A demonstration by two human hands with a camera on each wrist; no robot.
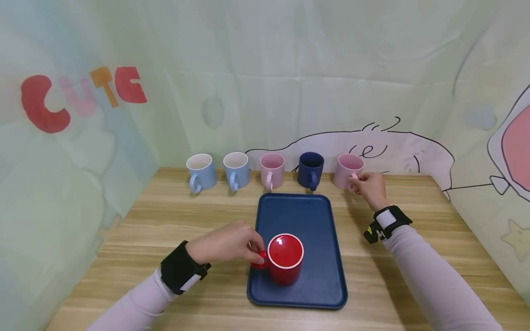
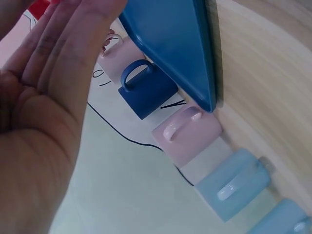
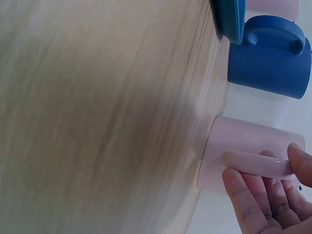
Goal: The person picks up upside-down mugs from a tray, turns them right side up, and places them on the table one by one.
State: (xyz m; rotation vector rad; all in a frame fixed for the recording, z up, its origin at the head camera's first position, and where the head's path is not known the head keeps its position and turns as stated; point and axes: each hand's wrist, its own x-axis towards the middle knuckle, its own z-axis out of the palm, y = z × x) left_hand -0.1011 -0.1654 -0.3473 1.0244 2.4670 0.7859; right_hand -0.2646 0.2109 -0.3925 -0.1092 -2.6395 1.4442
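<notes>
My left hand pinches the handle of a red mug over the near half of a dark blue tray. The mug's round red end, ringed in white, faces up. In the left wrist view only a sliver of that red shows behind the fingers. At the right end of a row of mugs, my right hand holds the handle of a pink mug. The right wrist view has the thumb and fingers around this handle, with the mug standing on the table.
Left of the held pink mug stand a dark blue mug, another pink mug and two light blue mugs, one inner and one outer. The row lines the table's back edge, against a printed cloth.
</notes>
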